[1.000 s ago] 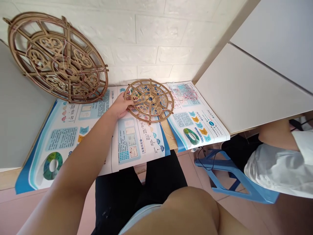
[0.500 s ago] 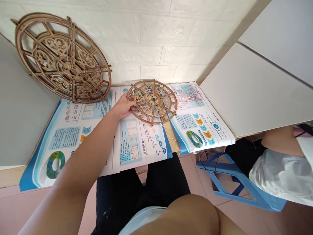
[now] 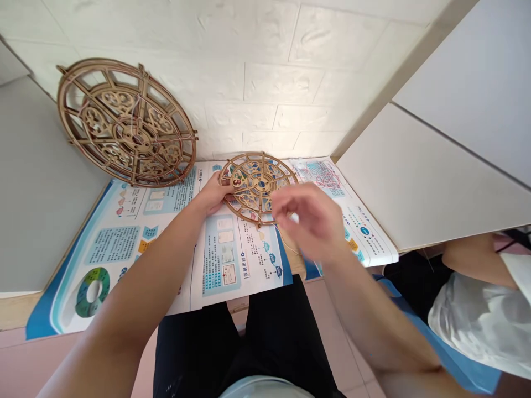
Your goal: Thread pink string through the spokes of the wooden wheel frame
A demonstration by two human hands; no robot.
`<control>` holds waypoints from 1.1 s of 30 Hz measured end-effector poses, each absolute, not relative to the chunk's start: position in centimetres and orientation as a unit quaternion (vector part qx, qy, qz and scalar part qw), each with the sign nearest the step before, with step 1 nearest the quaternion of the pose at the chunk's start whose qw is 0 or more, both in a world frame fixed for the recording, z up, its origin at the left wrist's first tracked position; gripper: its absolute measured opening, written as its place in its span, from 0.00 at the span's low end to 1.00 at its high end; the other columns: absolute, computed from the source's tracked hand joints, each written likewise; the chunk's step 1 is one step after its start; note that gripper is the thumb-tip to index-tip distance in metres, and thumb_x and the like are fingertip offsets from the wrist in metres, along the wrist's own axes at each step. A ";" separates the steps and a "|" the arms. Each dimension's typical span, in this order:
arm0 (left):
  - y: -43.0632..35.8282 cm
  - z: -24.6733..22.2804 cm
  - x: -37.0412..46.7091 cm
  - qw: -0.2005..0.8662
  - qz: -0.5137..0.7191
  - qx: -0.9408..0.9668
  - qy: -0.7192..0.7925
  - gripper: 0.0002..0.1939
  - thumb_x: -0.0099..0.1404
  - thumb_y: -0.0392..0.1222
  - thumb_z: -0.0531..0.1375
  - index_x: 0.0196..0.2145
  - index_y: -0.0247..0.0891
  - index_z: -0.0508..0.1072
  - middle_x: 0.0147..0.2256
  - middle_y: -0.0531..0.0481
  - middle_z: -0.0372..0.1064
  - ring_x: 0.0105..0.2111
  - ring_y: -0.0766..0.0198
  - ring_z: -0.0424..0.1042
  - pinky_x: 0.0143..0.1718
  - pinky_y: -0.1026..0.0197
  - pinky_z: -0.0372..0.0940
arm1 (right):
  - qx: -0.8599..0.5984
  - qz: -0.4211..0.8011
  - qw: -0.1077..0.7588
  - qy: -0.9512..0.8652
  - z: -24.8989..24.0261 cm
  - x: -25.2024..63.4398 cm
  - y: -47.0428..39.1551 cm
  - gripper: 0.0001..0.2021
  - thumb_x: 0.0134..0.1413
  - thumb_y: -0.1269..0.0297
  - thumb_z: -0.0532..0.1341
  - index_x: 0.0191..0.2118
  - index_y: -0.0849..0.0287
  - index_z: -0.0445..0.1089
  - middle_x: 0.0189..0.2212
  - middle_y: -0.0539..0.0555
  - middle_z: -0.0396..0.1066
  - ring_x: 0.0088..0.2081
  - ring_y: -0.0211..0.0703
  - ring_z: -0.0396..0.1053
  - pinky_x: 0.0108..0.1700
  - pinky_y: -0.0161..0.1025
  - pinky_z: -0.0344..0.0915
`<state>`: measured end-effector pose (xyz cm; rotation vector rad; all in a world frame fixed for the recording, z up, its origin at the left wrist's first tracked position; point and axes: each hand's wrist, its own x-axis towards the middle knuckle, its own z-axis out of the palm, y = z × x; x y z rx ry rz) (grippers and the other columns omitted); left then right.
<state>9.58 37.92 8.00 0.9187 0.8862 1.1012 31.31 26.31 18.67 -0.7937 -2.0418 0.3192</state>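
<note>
Small wheel (image 3: 258, 187) lies on posters (image 3: 232, 249) covering the worktop (image 3: 12, 309); big wheel (image 3: 126, 122) leans on the wall (image 3: 269, 83), behind-left

Looks like a small craft/assembly workstation, not a home. Narrow counter (image 3: 12, 309) against a white brick-pattern wall (image 3: 269, 83), covered with printed info posters (image 3: 124, 243). Laser-cut wooden wheels: large wheel (image 3: 126, 122) leaning on the wall, small wheel (image 3: 257, 185) lying flat. White partition (image 3: 415, 171) at right, another seated person (image 3: 477, 298) beyond it.
</note>
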 end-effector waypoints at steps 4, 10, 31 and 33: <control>37.8 8.2 9.7 0.667 0.487 0.402 0.395 0.32 0.44 0.30 0.75 0.45 0.38 0.66 0.37 0.47 0.75 0.35 0.57 0.77 0.37 0.54 0.75 | -0.462 0.376 0.290 -0.749 17.4 36.8 35.8 0.14 0.55 0.54 0.64 0.37 0.61 0.72 0.30 0.53 0.72 0.30 0.38 0.69 0.32 0.36 0.66; 37.8 8.7 9.8 0.675 0.485 0.379 0.408 0.34 0.42 0.33 0.77 0.43 0.38 0.65 0.39 0.46 0.75 0.35 0.58 0.77 0.32 0.58 0.74 | -0.495 0.421 -0.070 -0.757 16.1 41.3 40.5 0.15 0.45 0.54 0.68 0.36 0.59 0.78 0.30 0.54 0.75 0.31 0.43 0.69 0.32 0.37 0.63; 38.7 8.3 10.2 0.676 0.466 0.371 0.434 0.39 0.41 0.34 0.77 0.49 0.38 0.65 0.43 0.44 0.74 0.39 0.55 0.77 0.34 0.58 0.73 | -0.509 0.376 -0.011 -0.774 13.6 40.7 39.1 0.10 0.58 0.59 0.58 0.32 0.58 0.71 0.23 0.50 0.70 0.24 0.39 0.64 0.27 0.37 0.56; 38.6 8.4 10.3 0.675 0.465 0.369 0.438 0.40 0.41 0.34 0.78 0.50 0.37 0.65 0.43 0.44 0.74 0.39 0.55 0.77 0.34 0.57 0.73 | -0.505 0.375 -0.019 -0.777 13.5 40.5 39.0 0.10 0.58 0.59 0.57 0.31 0.58 0.69 0.23 0.50 0.69 0.24 0.39 0.63 0.28 0.37 0.55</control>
